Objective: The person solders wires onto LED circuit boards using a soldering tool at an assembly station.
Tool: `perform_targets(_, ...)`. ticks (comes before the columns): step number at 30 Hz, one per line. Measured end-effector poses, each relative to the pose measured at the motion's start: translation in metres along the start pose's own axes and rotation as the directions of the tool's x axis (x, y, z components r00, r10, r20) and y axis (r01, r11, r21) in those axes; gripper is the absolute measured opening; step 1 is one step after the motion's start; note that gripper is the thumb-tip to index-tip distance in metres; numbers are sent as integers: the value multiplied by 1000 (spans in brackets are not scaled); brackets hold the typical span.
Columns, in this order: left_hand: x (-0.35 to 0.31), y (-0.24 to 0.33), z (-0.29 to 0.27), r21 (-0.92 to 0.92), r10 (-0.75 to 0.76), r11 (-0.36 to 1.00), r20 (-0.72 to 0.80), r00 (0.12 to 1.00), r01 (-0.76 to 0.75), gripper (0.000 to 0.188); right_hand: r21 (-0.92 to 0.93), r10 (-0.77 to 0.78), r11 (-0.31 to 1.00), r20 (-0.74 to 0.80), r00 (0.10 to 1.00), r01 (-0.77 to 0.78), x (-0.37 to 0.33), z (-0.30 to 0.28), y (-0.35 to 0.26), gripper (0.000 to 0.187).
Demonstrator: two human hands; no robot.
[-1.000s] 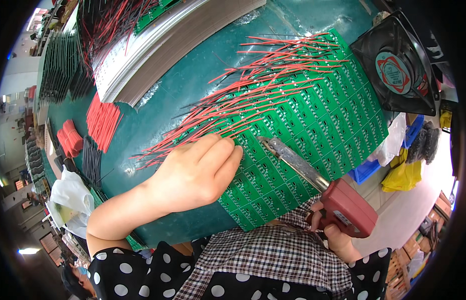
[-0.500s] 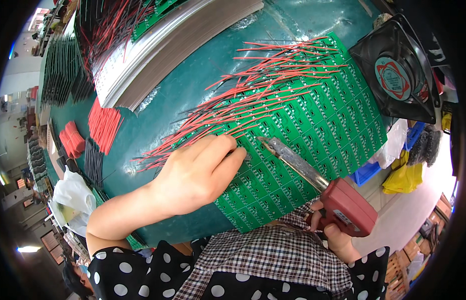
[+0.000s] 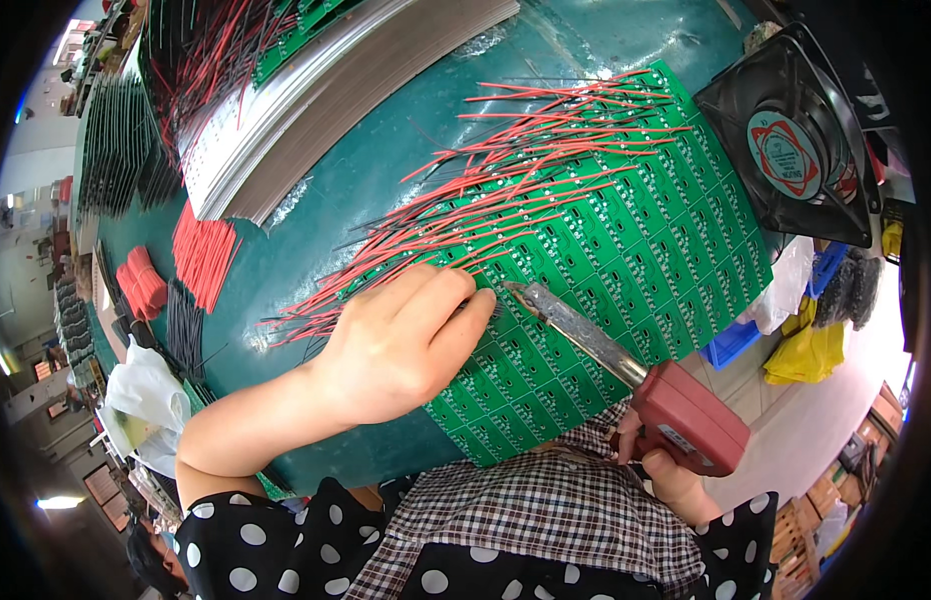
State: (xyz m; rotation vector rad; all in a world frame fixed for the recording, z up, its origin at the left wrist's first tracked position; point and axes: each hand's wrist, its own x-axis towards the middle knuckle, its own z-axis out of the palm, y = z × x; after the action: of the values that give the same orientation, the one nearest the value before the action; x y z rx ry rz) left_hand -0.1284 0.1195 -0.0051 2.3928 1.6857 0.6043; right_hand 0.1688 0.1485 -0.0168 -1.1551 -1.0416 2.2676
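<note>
Circuit-board panel (image 3: 636, 255): green, divided into a grid of many small boards; it lies slantwise on the teal tabletop (image 3: 336, 190), in front of the person, from the middle of the view toward the upper right.
Sheet stack (image 3: 306, 125): thick pile of thin pale sheets on the tabletop, beyond the panel to the upper left, with red and black wires and more green board on top.
Checked apron (image 3: 546, 515): worn by the person, just below the panel's near corner.
Wires on the panel (image 3: 516, 165): red and black, spread in rows along its upper left part, many ends reaching past the edge over the tabletop.
Fan (image 3: 783, 155): black square frame, standing beside the panel's upper right edge.
Soldering gun (image 3: 686, 415): dark red body, silver barrel pointing up and left across the panel.
Left hand (image 3: 411, 340): over the panel's left part, fingers bent and drawn together; their tips are hidden, so I cannot tell what they pinch.
Right hand (image 3: 671, 478): closed around the gun's handle, partly hidden by the body.
Red wire bundle (image 3: 206, 260): left of the panel, below the sheet stack.
Black wire bundle (image 3: 186, 325): near the red one, closer to the person.
Iron tip (image 3: 510, 288): just right of the left hand's fingers; whether it touches the panel, I cannot tell.
</note>
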Motion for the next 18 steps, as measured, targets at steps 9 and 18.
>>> perform_targets(9,3,4,-4,22,-14,1000,98,995,12,31,-467,-41,883,41,998,55,-13,-21,20,63)
perform_targets(18,8,7,-8,55,-21,998,163,986,12,31,-80,49,996,9,999,-48,-10,-8,1,66)
